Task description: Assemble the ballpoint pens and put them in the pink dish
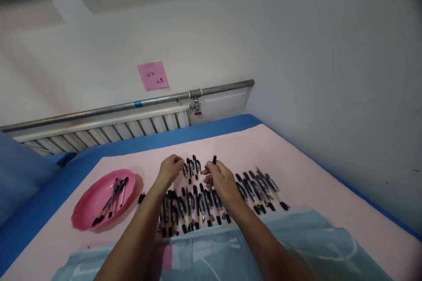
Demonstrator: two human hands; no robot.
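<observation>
My right hand (pixel 220 178) is closed around a pen (pixel 214 159), whose black end sticks up above the fingers; the rest is hidden by the hand. My left hand (pixel 171 169) has its fingertips pinched together beside a small upper group of pen parts (pixel 190 169); what lies between them, if anything, is too small to make out. In front of me, partly behind my left forearm, runs a row of disassembled pens (pixel 198 206) with black caps, barrels and small metal tips. Another group of pen parts (pixel 260 191) lies to the right of my right hand.
A pink scalloped bowl (pixel 79 204) on the left holds several pens (pixel 114 197). Pink paper (pixel 316 197) covers the blue tabletop (pixel 244 121). Behind stand a radiator (pixel 132 129), a metal pipe (pixel 227 87) and the wall with a pink note (pixel 153 75). Light-blue cloth (pixel 306 232) lies along the near edge.
</observation>
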